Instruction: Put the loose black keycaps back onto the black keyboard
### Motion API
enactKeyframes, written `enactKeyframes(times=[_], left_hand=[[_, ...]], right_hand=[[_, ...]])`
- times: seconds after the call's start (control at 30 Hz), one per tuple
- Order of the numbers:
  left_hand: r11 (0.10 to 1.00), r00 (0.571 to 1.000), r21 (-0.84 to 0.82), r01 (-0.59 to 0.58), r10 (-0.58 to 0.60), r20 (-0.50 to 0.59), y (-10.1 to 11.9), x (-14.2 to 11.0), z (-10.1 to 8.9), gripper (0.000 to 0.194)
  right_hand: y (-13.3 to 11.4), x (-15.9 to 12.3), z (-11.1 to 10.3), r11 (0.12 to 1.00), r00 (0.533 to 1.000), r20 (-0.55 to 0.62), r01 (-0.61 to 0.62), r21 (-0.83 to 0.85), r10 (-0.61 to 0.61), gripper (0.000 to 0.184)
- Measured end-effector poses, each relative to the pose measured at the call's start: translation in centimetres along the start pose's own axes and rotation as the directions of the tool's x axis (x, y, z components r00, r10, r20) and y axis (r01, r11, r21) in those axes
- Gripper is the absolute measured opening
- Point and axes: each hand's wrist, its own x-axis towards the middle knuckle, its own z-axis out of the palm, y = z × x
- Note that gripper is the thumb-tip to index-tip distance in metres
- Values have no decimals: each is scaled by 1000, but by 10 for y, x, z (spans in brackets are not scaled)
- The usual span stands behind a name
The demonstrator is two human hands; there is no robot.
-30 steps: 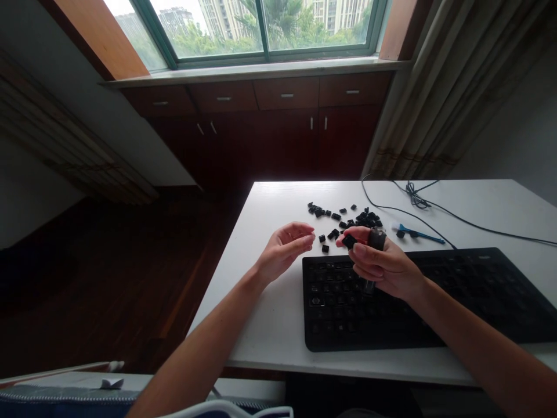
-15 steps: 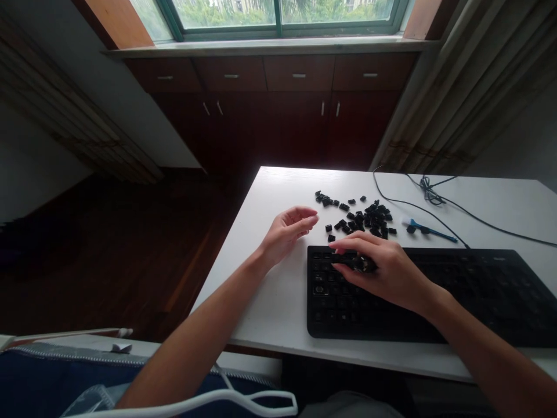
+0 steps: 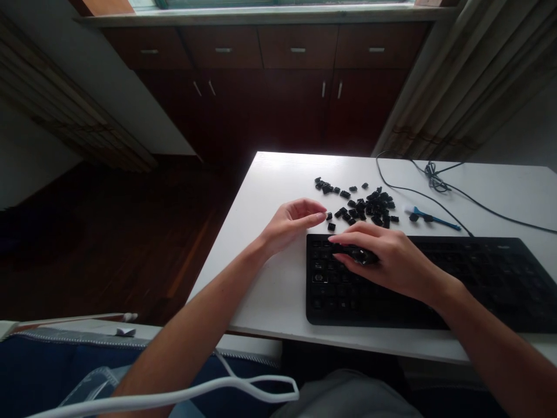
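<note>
Keycaps (image 3: pixel 375 204) obstruct beyond the keyboard (image 3: pixel 463 258); far left, the table (image 3: pixel 278 180) offers room.

Dim | light from window (image 3: pixel 278 3) | glare on far tabletop (image 3: pixel 282 165) | floor (image 3: pixel 130 232) near-black

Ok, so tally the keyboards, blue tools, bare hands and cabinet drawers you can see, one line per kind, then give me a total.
Keyboard: 1
Blue tool: 1
Hands: 2, left hand and right hand
Drawers: 4
Total: 8
</note>
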Motion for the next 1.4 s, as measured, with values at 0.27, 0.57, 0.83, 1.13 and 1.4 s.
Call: enactKeyframes(times=[0.27, 0.57, 0.83, 1.13, 1.4], left_hand=[[1000, 1000, 19, 23, -23, 13, -1, 0, 0, 21], [999, 999, 46, 15, -17, 28, 0, -1, 0, 21], [997, 999, 75, 13, -16, 39, 2, -2, 1, 23], [919, 992, 377, -121, 125, 12, -3, -3, 2, 22], [566, 907, 760, -321, 416, 74, -11, -6, -1, 14]], right_hand=[[-3, -3, 15, 992, 991, 116, 81, -97, -69, 24], [1, -7, 9, 985, 975, 197, 125, -123, -99, 29], [0, -7, 4, 993, 974, 199, 98, 71, -110, 29], [2, -6, -1, 999, 977, 208, 42, 34, -49, 28], [-2, -3, 4, 999, 987, 160, 9, 34, -15, 12]])
